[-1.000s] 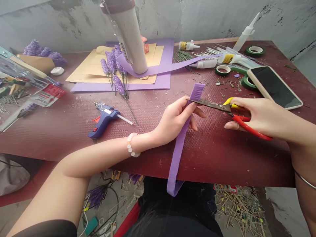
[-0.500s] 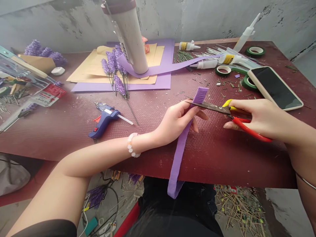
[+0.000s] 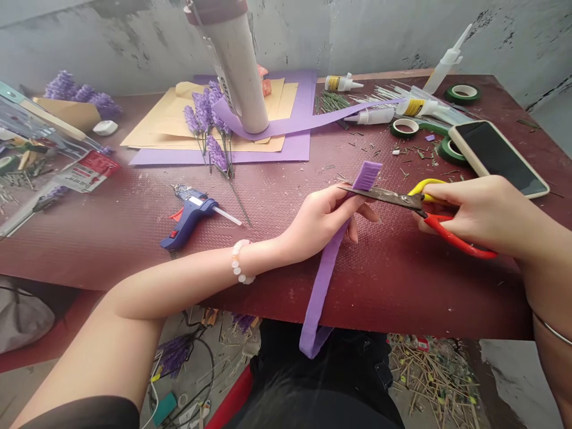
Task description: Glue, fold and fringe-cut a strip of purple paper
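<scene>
Pinched in my left hand point(image 3: 328, 217) is a long purple paper strip point(image 3: 324, 280). The strip's upper end stands above my fingers and shows a row of fine parallel cuts; its lower part hangs past the table edge and folds back near my lap. My right hand point(image 3: 476, 208) grips scissors point(image 3: 393, 198) with one yellow and one red handle. The blades lie across the strip just above my left thumb, nearly closed, their tips by my left index finger.
A blue glue gun point(image 3: 190, 217) lies left of my hands. Behind are a tall cup point(image 3: 241, 71) on paper sheets, purple flowers point(image 3: 217, 154), glue bottles point(image 3: 375, 116), green tape rolls point(image 3: 404, 127) and a phone point(image 3: 500, 156). Sticks point(image 3: 433, 381) litter the floor.
The strip's cut end and the scissors have shifted slightly right and down. The scissor handles are a little closer together, and the hanging loop has swung slightly left.
</scene>
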Demonstrator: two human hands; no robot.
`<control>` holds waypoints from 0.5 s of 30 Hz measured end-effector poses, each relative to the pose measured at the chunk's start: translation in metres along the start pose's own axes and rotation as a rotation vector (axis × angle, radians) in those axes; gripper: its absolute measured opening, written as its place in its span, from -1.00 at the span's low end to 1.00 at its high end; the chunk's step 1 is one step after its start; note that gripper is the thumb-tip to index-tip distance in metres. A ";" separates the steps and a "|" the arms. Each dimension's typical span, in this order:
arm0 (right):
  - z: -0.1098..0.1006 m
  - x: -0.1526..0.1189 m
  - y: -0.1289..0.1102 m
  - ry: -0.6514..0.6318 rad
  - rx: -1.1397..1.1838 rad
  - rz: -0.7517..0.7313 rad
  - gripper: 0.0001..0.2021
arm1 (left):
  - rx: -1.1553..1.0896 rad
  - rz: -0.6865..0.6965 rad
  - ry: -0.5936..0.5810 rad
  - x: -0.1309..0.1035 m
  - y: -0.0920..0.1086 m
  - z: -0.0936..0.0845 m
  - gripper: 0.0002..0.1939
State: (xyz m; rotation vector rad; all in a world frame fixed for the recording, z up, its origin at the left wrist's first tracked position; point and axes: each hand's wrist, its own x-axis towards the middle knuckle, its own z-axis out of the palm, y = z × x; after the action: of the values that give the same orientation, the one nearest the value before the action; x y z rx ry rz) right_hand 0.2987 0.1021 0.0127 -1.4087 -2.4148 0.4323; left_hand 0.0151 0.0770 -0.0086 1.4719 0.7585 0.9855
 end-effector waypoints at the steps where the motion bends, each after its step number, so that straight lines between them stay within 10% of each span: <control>1: -0.001 0.000 -0.001 -0.011 0.003 -0.002 -0.66 | 0.001 -0.008 -0.003 0.000 0.001 0.000 -0.70; 15: -0.028 0.000 -0.035 -0.382 0.259 0.218 -0.64 | -0.135 -0.003 -0.108 -0.003 0.005 0.003 -0.50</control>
State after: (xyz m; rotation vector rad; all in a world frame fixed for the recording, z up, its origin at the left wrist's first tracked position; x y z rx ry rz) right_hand 0.2826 0.0881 0.0527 -1.5903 -2.3712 1.1154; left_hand 0.0160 0.0725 -0.0041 1.3949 0.6044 0.9292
